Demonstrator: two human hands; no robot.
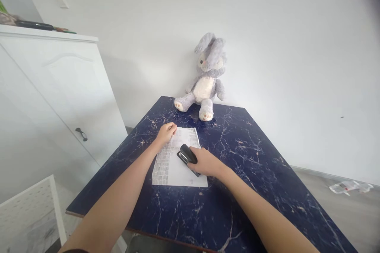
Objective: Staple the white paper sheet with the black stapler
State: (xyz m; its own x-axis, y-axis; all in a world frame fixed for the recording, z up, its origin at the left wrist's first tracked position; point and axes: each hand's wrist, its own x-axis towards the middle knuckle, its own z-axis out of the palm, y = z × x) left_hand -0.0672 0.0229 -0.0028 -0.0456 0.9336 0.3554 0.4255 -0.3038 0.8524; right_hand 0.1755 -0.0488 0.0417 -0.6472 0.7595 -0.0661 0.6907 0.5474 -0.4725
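Observation:
A sheet of printed paper (179, 174), or a thin stack of sheets, lies flat on the table, with rows of grey boxes along its left side. At the paper's far left corner is my left hand (167, 133), its fingers curled and closed on the edge. My right hand (205, 161) is wrapped round a black stapler (188, 154) over the right half of the paper. The stapler's front end points to the far left, and my fingers hide part of its rear. Whether its base touches the paper, I cannot tell.
A dark blue marbled table (243, 174) carries the paper. At its back a grey plush rabbit (206, 83) sits against the wall. A white cabinet (62, 87) stands left, a white perforated basket (29, 209) low at left. A clear plastic item (350, 187) lies on the floor at right.

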